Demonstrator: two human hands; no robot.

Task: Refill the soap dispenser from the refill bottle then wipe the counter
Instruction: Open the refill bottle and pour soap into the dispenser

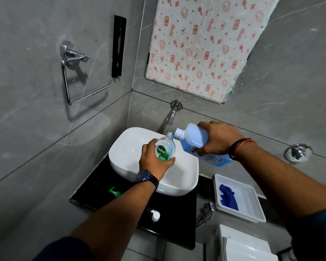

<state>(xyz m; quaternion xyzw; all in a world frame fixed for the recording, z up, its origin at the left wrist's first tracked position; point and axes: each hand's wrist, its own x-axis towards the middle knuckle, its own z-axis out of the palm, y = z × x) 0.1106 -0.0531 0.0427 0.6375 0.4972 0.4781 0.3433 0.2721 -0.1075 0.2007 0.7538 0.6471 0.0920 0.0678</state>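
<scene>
Head view: over the white basin (132, 147), a person's left hand (155, 159) curls its fingers round the clear soap dispenser (165, 147). At its three o'clock the right hand (217, 140) grips the tilted blue refill bottle (192, 136), neck to mouth. Pouring appears under way. The green pump (114, 192) lies on the black counter (94, 187) at seven o'clock, the blue cloth (228, 197) at four. Next: a steady tilt, mouths aligned.
</scene>
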